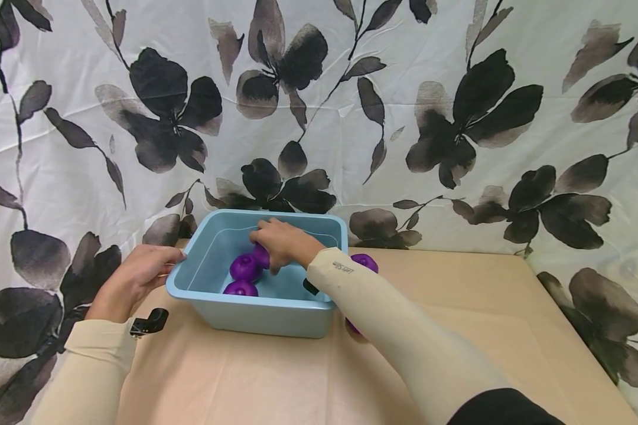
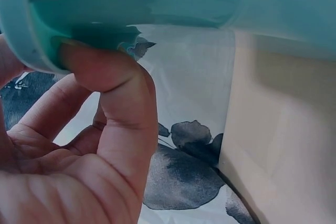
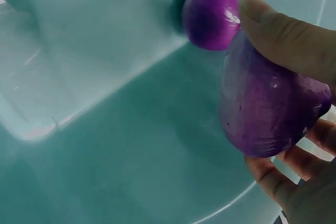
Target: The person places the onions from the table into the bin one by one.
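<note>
A light blue plastic tub [image 1: 266,319] stands on the table, several round, glossy purple balls [image 1: 246,267] inside it. My left hand [image 1: 140,274] pinches the tub's left rim between thumb and fingers; the left wrist view shows the thumb on the inner side of the rim [image 2: 39,59]. Reaching into the tub, my right hand [image 1: 287,242] holds a purple ball [image 3: 270,103] with a tapered end, thumb on one side and fingers on the other. In the right wrist view another purple ball [image 3: 214,14] lies right beside the held one.
Two more purple balls are outside the tub on its right, one behind the right forearm [image 1: 365,261] and one partly hidden under it [image 1: 352,326]. A tan cover lies over the table [image 1: 457,295]. Behind hangs a white floral cloth [image 1: 372,195].
</note>
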A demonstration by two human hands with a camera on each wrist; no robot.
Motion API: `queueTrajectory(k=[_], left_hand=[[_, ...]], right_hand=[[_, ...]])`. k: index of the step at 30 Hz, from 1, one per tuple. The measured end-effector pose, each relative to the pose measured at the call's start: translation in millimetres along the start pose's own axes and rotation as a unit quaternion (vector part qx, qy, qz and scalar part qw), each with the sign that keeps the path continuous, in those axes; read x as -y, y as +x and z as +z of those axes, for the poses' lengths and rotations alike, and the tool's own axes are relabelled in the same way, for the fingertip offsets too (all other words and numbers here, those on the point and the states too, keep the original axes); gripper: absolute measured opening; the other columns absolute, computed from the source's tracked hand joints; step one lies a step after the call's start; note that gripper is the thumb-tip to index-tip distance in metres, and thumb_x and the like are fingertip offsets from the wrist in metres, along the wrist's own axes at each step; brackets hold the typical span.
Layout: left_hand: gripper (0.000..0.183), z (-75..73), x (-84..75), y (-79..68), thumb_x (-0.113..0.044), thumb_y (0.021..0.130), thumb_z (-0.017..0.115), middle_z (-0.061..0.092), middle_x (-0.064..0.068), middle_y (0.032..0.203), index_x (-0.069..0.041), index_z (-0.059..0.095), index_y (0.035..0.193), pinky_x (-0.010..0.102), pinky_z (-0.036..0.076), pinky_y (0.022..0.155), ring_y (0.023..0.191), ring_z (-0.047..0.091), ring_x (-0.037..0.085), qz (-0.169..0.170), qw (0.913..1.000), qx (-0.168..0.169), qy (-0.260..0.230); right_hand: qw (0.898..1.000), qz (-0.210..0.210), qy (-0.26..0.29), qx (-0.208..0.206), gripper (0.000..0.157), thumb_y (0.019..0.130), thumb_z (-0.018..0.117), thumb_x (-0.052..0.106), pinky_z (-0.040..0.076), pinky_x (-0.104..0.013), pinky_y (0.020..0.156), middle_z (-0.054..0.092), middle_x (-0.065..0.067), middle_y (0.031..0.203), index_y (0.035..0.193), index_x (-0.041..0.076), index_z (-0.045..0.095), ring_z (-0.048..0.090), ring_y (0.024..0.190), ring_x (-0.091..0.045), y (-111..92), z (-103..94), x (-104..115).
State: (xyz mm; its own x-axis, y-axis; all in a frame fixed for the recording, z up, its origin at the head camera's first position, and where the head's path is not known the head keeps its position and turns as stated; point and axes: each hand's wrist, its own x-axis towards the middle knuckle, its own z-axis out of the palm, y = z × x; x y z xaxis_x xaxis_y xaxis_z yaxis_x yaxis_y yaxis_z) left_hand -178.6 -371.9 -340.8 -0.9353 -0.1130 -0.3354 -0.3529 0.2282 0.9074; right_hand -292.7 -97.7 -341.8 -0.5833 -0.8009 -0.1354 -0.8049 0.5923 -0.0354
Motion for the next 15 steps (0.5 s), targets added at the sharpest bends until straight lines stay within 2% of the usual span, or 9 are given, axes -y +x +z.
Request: queueTrajectory(k=[6, 10, 15], left_hand=[[0.015, -0.6, -1.6, -0.9, -0.012, 0.099, 0.060, 0.069, -0.009, 0.080, -0.011, 0.073, 0.091, 0.023, 0.063, 0.071, 0.074, 0.070, 0.005, 0.003, 1.0000, 0.000, -0.002], [0.016, -0.7, -1.9, -1.5, -0.012, 0.100, 0.060, 0.068, -0.009, 0.081, -0.010, 0.074, 0.092, 0.023, 0.063, 0.071, 0.074, 0.070, 0.005, 0.004, 1.0000, -0.005, 0.006], [0.016, 1.1, -1.8, -2.3, -0.013, 0.099, 0.060, 0.068, -0.008, 0.083, -0.004, 0.073, 0.100, 0.023, 0.063, 0.072, 0.076, 0.070, 0.005, 0.006, 0.9998, -0.007, 0.015]], right_hand=[[1.000, 0.012, -0.004, 0.024, 0.074, 0.072, 0.096, 0.039, 0.055, -0.034, 0.094, 0.061, 0.000, 0.126, 0.135, 0.022, 0.063, 0.055, 0.112, -0.019, 3.0, 2.9, -1.1], [1.000, 0.011, -0.009, 0.024, 0.070, 0.071, 0.097, 0.040, 0.056, -0.033, 0.092, 0.064, 0.001, 0.122, 0.131, 0.021, 0.065, 0.059, 0.107, -0.017, 6.7, 6.9, -1.6], [0.999, 0.000, -0.020, 0.049, 0.068, 0.074, 0.095, 0.040, 0.055, -0.034, 0.096, 0.067, 0.001, 0.125, 0.133, 0.020, 0.065, 0.057, 0.113, -0.018, 10.6, 15.0, -0.9]])
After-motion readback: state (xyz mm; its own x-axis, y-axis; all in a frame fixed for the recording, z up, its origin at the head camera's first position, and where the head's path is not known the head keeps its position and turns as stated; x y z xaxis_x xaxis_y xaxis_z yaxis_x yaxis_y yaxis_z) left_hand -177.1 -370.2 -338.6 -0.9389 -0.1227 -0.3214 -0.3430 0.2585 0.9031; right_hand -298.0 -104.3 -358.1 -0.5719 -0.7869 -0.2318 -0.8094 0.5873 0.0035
